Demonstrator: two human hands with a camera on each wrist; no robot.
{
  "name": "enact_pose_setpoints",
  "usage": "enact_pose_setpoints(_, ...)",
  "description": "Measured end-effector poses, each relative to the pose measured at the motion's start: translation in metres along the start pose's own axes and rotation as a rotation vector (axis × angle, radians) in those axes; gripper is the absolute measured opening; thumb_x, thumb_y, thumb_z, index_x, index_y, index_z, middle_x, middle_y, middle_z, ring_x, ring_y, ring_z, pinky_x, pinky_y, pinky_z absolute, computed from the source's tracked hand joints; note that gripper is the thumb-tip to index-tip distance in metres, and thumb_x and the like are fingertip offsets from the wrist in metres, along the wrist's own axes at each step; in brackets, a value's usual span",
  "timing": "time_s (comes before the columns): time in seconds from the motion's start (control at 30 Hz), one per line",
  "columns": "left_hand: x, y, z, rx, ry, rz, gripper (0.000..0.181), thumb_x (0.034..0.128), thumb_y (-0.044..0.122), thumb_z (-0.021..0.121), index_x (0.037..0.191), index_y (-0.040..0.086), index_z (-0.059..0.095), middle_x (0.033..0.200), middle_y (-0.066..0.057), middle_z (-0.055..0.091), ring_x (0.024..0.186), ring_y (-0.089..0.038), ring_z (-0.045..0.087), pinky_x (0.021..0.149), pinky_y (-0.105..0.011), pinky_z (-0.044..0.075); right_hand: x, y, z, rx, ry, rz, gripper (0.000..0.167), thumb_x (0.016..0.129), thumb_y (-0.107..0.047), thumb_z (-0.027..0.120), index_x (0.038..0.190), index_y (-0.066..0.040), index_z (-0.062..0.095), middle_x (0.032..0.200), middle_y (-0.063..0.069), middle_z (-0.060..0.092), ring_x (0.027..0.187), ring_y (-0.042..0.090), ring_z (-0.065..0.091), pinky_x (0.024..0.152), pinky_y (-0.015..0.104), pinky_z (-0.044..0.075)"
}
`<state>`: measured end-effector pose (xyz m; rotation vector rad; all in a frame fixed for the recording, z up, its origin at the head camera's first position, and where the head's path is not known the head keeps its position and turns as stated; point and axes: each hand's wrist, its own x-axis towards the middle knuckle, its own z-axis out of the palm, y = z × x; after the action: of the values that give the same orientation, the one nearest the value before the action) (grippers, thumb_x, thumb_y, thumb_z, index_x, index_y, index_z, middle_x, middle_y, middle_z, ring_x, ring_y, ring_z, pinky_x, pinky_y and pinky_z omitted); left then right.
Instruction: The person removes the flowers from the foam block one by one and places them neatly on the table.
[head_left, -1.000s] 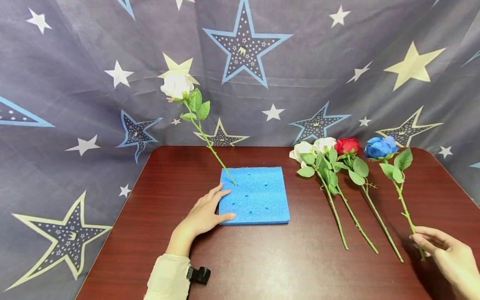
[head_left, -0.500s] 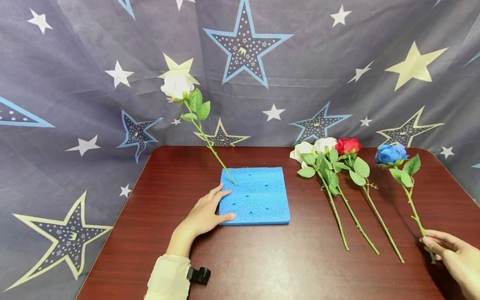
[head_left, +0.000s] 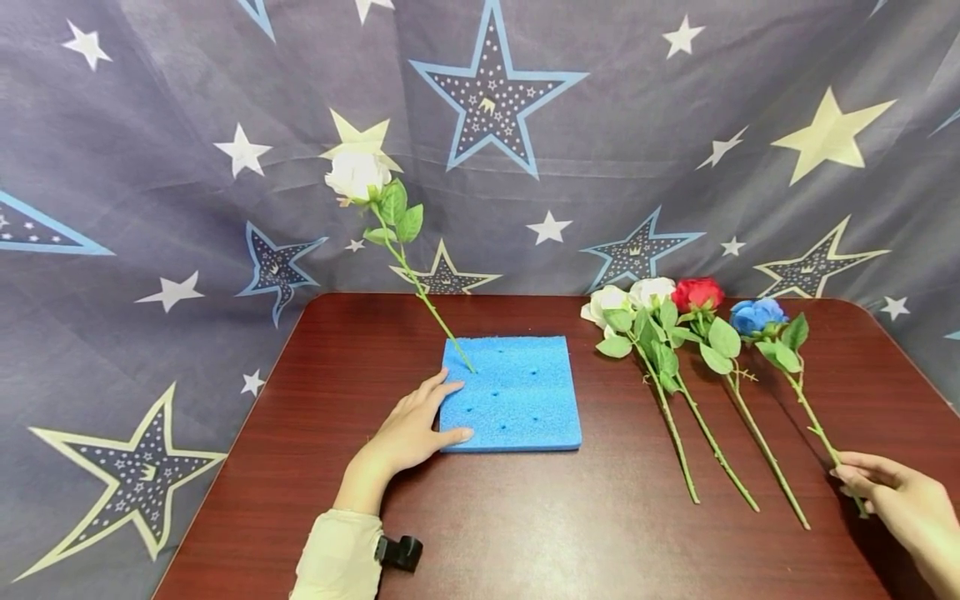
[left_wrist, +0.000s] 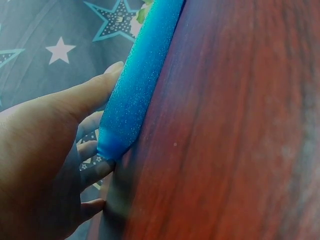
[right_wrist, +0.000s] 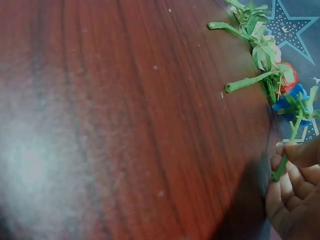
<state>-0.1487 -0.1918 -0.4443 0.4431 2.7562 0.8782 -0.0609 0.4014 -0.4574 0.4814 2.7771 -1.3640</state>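
My left hand (head_left: 405,425) rests on the left edge of a square blue foam block (head_left: 525,396), thumb and index finger spread over its top. A white rose (head_left: 358,175) stands in the block near its far left corner, leaning left. Far to the right, my right hand (head_left: 896,500) pinches a blue rose (head_left: 759,317) near the lower end of its stem; the bloom points away from me. In the right wrist view, thumb and fingers close round the green stem (right_wrist: 295,127). Whether the bloom touches the table cannot be told.
Left of the blue rose lie a red rose (head_left: 697,294) and two white roses (head_left: 651,292), stems toward me. Several small holes dot the foam. The dark red wooden table (head_left: 600,517) ends at a grey star-patterned cloth (head_left: 480,208).
The blue rose swung right with my right hand, then came back left, its bloom now lower and closer to the red rose. My left hand and the foam block stay put.
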Motion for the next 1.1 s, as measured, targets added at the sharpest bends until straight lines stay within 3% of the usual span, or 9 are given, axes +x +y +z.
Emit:
enact_pose_setpoints(0.13,-0.0001,0.0002,0.0002,0.0,-0.002,-0.004,0.077,0.0888,0.056,0.067,0.154,0.027,0.037,0.165,0.001,0.015,0.145,-0.038,0.023,0.112,-0.063,0.021,0.0006,-0.0016,0.0026,-0.054,-0.012,-0.023,0.023,0.099,-0.027,0.063,0.09,-0.048,0.063,0.075,-0.018,0.066,0.062,0.005,0.057,0.053,0.026,0.044)
enact_pose_setpoints(0.23,-0.0002,0.001,0.0003,0.001,-0.005,-0.006,0.077,0.0888,0.056,0.067,0.154,0.027,0.037,0.165,0.001,0.015,0.145,-0.038,0.023,0.112,-0.063,0.02,0.0006,-0.0018,0.0046,-0.108,-0.012,-0.001,0.009,0.099,-0.031,0.062,0.098,-0.029,0.07,0.077,-0.016,0.067,0.063,0.006,0.058,0.053,0.028,0.046)
enact_pose_setpoints(0.33,-0.0008,0.0021,-0.0003,-0.001,-0.006,-0.004,0.077,0.0886,0.056,0.067,0.154,0.027,0.037,0.165,-0.001,0.015,0.145,-0.04,0.023,0.112,-0.063,0.02,0.0014,-0.0027,0.0053,-0.132,-0.012,0.025,0.033,0.1,-0.034,0.061,0.111,-0.005,0.07,0.079,-0.012,0.068,0.064,0.005,0.059,0.054,0.029,0.047)
enact_pose_setpoints(0.4,-0.0011,0.0025,-0.0009,-0.001,-0.006,-0.004,0.077,0.0885,0.056,0.068,0.154,0.027,0.037,0.165,-0.001,0.015,0.145,-0.04,0.023,0.112,-0.063,0.02,0.0013,-0.003,0.0059,-0.138,-0.008,0.027,0.042,0.1,-0.035,0.061,0.115,0.003,0.067,0.079,-0.011,0.069,0.064,0.004,0.059,0.054,0.028,0.047)
enact_pose_setpoints(0.63,-0.0004,0.0004,-0.0003,0.005,-0.004,-0.004,0.078,0.0887,0.058,0.066,0.154,0.028,0.037,0.165,0.0,0.014,0.145,-0.039,0.023,0.111,-0.063,0.021,-0.001,-0.0025,0.0061,-0.14,0.009,0.005,0.031,0.097,-0.041,0.063,0.106,-0.013,0.073,0.077,-0.015,0.068,0.064,0.004,0.059,0.054,0.026,0.046)
enact_pose_setpoints(0.83,-0.0005,-0.0001,0.0,0.003,-0.001,-0.005,0.077,0.0887,0.057,0.066,0.154,0.028,0.037,0.165,0.0,0.014,0.145,-0.04,0.023,0.111,-0.064,0.021,-0.0013,-0.0065,0.0061,-0.216,-0.003,0.003,0.053,0.097,-0.047,0.061,0.117,0.002,0.068,0.074,-0.005,0.067,0.061,0.011,0.055,0.054,0.026,0.04)
enact_pose_setpoints(0.9,-0.0006,0.0,0.0002,0.002,-0.002,-0.004,0.077,0.0889,0.057,0.066,0.154,0.028,0.037,0.165,0.0,0.014,0.145,-0.039,0.022,0.111,-0.064,0.021,-0.0005,-0.0076,0.0055,-0.234,-0.011,0.006,0.059,0.097,-0.047,0.06,0.121,0.007,0.064,0.075,-0.001,0.067,0.061,0.008,0.054,0.056,0.027,0.04)
enact_pose_setpoints(1.1,-0.0005,0.0007,0.0002,-0.002,-0.005,-0.01,0.077,0.089,0.056,0.067,0.154,0.028,0.036,0.165,0.001,0.014,0.145,-0.039,0.022,0.111,-0.064,0.022,-0.0025,-0.0067,0.0051,-0.239,0.003,-0.027,0.048,0.098,-0.043,0.061,0.115,0.002,0.069,0.08,-0.01,0.069,0.063,0.003,0.054,0.056,0.025,0.04)
